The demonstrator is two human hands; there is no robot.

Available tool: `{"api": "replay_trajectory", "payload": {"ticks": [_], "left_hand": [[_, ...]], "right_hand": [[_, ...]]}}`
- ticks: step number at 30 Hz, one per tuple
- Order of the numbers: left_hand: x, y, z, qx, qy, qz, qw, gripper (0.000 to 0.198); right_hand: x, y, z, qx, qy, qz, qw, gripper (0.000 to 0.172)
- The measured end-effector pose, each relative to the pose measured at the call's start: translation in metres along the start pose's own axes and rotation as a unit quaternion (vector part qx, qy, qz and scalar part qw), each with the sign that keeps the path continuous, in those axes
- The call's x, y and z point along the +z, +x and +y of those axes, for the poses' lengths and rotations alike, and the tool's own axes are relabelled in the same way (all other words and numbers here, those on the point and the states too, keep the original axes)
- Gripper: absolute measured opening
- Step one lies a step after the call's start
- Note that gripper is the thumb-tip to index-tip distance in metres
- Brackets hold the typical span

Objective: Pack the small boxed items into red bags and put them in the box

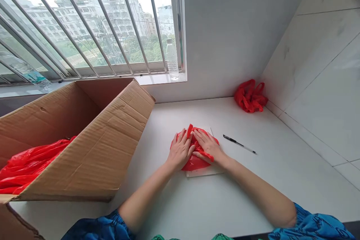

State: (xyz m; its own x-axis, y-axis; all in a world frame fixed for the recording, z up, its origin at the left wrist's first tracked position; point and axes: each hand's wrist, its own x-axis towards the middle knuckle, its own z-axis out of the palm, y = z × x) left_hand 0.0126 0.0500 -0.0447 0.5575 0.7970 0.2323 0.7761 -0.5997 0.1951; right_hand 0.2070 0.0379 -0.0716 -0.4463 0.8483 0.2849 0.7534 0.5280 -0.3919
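Observation:
A red plastic bag point(196, 162) lies bunched in the middle of the white table, on top of a flat white item point(206, 171) that it mostly covers. On the bag's left side rests my left hand point(180, 150), its fingers stretched out and pointing away from me. My right hand point(210, 145) presses on the right side, also with fingers extended and lying flat. Between the two hands a twisted end of the bag sticks up. Whether anything is inside the bag is hidden. A black-capped pen point(239, 144) lies to the right of my right hand.
An open cardboard box point(109, 138) with red plastic point(33, 161) inside stands at left. Another red plastic bag point(250, 96) sits in the far right corner by the tiled wall. A clear bottle point(172, 60) stands on the sill of the barred window; another bottle point(35, 77) leans farther left.

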Motion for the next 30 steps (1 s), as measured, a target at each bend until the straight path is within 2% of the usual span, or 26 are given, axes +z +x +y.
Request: {"api": "replay_trajectory", "payload": {"ticks": [7,10,12,16,18,21,23,25,26,28,30], "left_hand": [[0.019,-0.001,-0.010,0.017,0.010,0.020,1.000,0.055],[0.019,-0.002,-0.011,0.014,-0.025,0.026,0.999,0.057],[0.015,-0.004,-0.011,0.008,-0.073,0.040,0.997,0.057],[-0.004,-0.009,-0.012,-0.028,-0.155,0.152,0.976,0.045],[-0.014,-0.011,-0.015,-0.013,-0.140,0.203,0.969,0.038],[-0.021,-0.011,-0.024,-0.010,-0.097,0.234,0.967,0.034],[-0.022,-0.012,-0.028,-0.042,-0.090,0.224,0.970,0.032],[-0.022,-0.013,-0.026,-0.065,-0.100,0.186,0.975,0.035],[-0.022,-0.013,-0.023,-0.069,-0.103,0.164,0.979,0.041],[-0.021,-0.013,-0.014,-0.053,-0.091,0.116,0.988,0.057],[-0.017,-0.011,-0.005,-0.018,-0.048,0.068,0.996,0.059]], "right_hand": [[0.007,-0.003,0.000,0.006,-0.015,-0.022,1.000,0.078],[0.006,-0.003,-0.001,0.010,-0.008,-0.021,1.000,0.078],[0.002,-0.005,0.000,0.008,0.012,-0.009,1.000,0.070],[-0.019,-0.014,0.000,0.002,0.047,0.038,0.998,0.053],[-0.032,-0.021,-0.001,-0.010,0.029,0.054,0.998,0.056],[-0.044,-0.031,-0.002,-0.019,-0.018,0.068,0.997,0.060],[-0.046,-0.035,-0.001,-0.015,-0.036,0.066,0.997,0.059],[-0.045,-0.034,0.001,-0.015,-0.041,0.061,0.997,0.057],[-0.043,-0.031,0.003,-0.019,-0.043,0.061,0.997,0.061],[-0.036,-0.023,0.005,-0.032,-0.051,0.061,0.996,0.081],[-0.025,-0.014,0.007,-0.040,-0.059,0.053,0.996,0.090]]}}
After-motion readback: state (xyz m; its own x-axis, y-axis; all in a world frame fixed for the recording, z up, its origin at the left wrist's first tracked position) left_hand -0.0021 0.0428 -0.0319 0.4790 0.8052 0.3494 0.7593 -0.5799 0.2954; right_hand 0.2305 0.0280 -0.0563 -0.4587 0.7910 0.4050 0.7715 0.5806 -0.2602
